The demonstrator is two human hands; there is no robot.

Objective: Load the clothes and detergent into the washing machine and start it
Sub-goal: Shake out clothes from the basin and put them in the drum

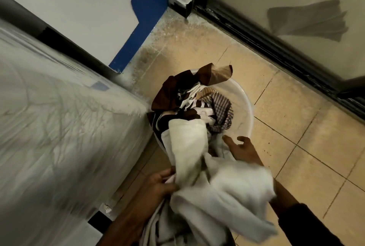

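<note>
A white plastic basin [245,107] stands on the tiled floor, filled with clothes: a brown garment [177,89], a checked cloth [222,107] and striped pieces. A large white cloth [197,166] trails from the basin toward me and drapes over my right forearm. My left hand [160,184] grips a fold of this white cloth at the lower middle. My right hand [241,149] reaches over the basin's near rim with fingers spread, holding nothing that I can see. The washing machine [59,127], wrapped in clear plastic film, fills the left side.
A white wall with a blue painted band [144,18] runs behind the machine. A dark door frame [276,48] and a frosted glass panel lie along the right. Beige floor tiles [296,137] spread to the right of the basin.
</note>
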